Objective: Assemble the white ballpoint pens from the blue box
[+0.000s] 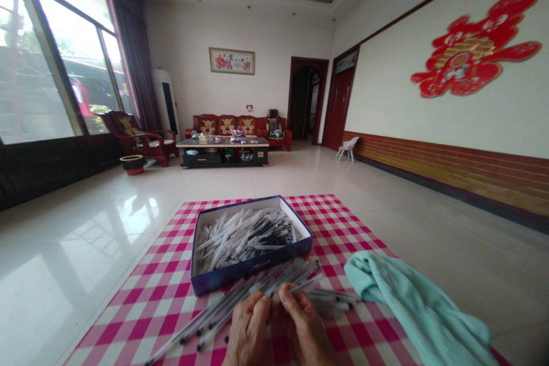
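Pens (274,287) lay bunched in our left hand (247,329) and right hand (302,329), both curled around them, with the box (253,267) at 12 o'clock; a looser grip could have spilled them across the checked cloth (128,309).

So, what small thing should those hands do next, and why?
Probably lower the bundle of clear pens into the blue cardboard box, I'd guess. The left hand and right hand both grip that bundle just in front of the box, which already holds a heap of similar pens.
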The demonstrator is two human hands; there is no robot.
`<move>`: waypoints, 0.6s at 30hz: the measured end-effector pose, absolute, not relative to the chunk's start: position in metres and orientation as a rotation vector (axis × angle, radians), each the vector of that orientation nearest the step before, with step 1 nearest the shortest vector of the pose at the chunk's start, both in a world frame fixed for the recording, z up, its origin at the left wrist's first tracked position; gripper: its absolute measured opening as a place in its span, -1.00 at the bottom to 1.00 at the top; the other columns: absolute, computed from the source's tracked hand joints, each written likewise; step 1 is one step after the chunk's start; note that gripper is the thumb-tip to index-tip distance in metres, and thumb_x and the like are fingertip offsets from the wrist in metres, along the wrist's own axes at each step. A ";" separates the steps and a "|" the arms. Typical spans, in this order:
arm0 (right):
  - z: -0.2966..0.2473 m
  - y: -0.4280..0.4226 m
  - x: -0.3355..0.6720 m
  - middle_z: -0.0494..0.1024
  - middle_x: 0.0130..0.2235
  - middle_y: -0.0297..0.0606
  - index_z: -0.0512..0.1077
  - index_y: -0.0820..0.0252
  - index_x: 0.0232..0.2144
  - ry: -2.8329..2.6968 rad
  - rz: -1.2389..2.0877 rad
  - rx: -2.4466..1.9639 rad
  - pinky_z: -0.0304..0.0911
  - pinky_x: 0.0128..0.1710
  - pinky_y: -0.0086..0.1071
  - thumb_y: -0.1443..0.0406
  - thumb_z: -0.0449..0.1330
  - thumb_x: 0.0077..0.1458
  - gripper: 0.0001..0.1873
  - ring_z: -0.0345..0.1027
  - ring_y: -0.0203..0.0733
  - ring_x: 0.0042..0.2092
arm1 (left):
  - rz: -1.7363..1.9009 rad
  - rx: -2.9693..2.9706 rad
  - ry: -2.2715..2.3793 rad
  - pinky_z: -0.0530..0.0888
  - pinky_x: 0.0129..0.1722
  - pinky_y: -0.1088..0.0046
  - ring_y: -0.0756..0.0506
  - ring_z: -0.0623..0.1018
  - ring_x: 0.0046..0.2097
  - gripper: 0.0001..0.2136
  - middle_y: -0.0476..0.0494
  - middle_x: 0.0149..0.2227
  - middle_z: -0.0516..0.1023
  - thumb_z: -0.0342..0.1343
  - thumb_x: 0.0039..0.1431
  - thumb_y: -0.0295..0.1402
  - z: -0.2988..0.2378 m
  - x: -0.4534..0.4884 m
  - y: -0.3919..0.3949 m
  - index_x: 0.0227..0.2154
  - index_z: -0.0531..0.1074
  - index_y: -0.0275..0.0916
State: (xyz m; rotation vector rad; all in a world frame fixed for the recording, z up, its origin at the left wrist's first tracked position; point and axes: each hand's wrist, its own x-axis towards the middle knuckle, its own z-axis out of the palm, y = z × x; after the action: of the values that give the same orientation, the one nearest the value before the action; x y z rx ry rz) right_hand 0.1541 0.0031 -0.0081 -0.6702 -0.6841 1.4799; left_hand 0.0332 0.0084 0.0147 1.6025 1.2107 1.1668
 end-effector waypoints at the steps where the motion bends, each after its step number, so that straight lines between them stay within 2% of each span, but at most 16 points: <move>1: -0.009 0.003 0.154 0.47 -0.54 -0.38 0.42 0.17 -0.40 -0.712 1.461 -0.683 0.22 -0.39 -0.37 0.19 0.27 0.02 -0.83 0.33 -0.25 -0.46 | 1.146 1.491 1.179 0.16 -0.58 0.52 0.04 0.19 -0.58 -0.68 0.05 -0.66 0.16 -0.15 0.15 -0.25 0.015 0.035 0.009 -0.70 0.11 -0.18; 7: -0.008 0.003 0.155 0.52 -0.48 -0.36 0.41 0.12 -0.34 -0.789 1.396 -0.720 0.28 -0.33 -0.28 0.16 0.30 -0.03 -0.77 0.41 -0.16 -0.43 | 1.052 1.055 1.159 0.00 -0.68 0.54 0.09 0.04 -0.67 -0.64 0.13 -0.74 0.06 -0.11 0.07 -0.09 0.018 0.039 0.011 -0.72 0.10 -0.17; 11: -0.004 0.002 0.156 0.56 -0.44 -0.33 0.42 0.12 -0.32 -0.688 1.377 -0.756 0.31 -0.33 -0.28 0.15 0.33 -0.08 -0.73 0.44 -0.14 -0.39 | 1.258 1.339 1.202 0.20 -0.60 0.56 0.04 0.25 -0.58 -0.63 0.05 -0.66 0.27 -0.02 0.10 -0.06 0.015 0.042 0.008 -0.65 0.27 -0.23; 14: -0.002 0.002 0.157 0.57 -0.40 -0.29 0.42 0.13 -0.30 -0.642 1.362 -0.772 0.33 -0.34 -0.27 0.13 0.32 -0.08 -0.70 0.46 -0.11 -0.36 | 1.388 1.465 1.198 0.34 -0.47 0.54 0.00 0.39 -0.49 -0.70 -0.02 -0.52 0.46 0.00 0.13 -0.10 0.012 0.044 0.004 -0.42 0.42 -0.24; 16: -0.002 0.002 0.157 0.58 -0.40 -0.26 0.43 0.16 -0.30 -0.657 1.350 -0.781 0.33 -0.35 -0.26 0.10 0.32 -0.10 -0.66 0.46 -0.09 -0.36 | 1.396 1.522 1.192 0.37 -0.43 0.53 -0.02 0.43 -0.47 -0.72 -0.04 -0.48 0.49 0.00 0.15 -0.12 0.012 0.043 0.002 -0.34 0.44 -0.24; 18: -0.001 0.002 0.157 0.58 -0.41 -0.25 0.43 0.17 -0.31 -0.683 1.347 -0.800 0.33 -0.34 -0.25 0.08 0.33 -0.13 -0.64 0.46 -0.09 -0.38 | 1.357 1.618 1.209 0.37 -0.44 0.54 -0.02 0.44 -0.47 -0.74 -0.03 -0.51 0.48 -0.01 0.16 -0.15 0.014 0.040 0.002 -0.37 0.45 -0.24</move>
State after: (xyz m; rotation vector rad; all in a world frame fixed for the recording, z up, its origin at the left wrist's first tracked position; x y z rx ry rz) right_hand 0.1572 0.0018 -0.0006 -0.8003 -0.6828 1.3468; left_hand 0.0396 0.0022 0.0141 1.6179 1.2091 1.3568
